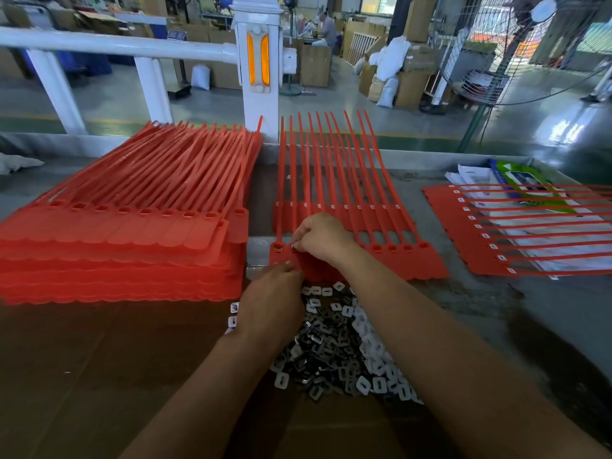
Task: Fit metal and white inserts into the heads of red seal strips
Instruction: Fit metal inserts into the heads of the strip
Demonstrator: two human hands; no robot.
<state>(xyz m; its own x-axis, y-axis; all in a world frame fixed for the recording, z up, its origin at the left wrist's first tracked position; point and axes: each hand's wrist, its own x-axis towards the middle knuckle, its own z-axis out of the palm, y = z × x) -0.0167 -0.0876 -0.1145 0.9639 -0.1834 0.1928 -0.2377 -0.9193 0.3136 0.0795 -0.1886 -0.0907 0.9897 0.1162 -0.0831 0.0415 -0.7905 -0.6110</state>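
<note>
While right hand (319, 238) pinches insert (293, 247) at head of strips (427, 263), press square, flush — left hand (271, 293) curled, hold unclear.

Only two arms of the person show: the left forearm (212, 376) and the right forearm (440, 329), both bare along all their visible length. The left hand (271, 293) and the right hand (319, 238) are bare too. The picture's edge cuts the arms off, so any sleeve higher up is out of sight.

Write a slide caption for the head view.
Right hand pinches an insert at the sheet of red seal strips, left hand beside it, above a pile of inserts.
</note>
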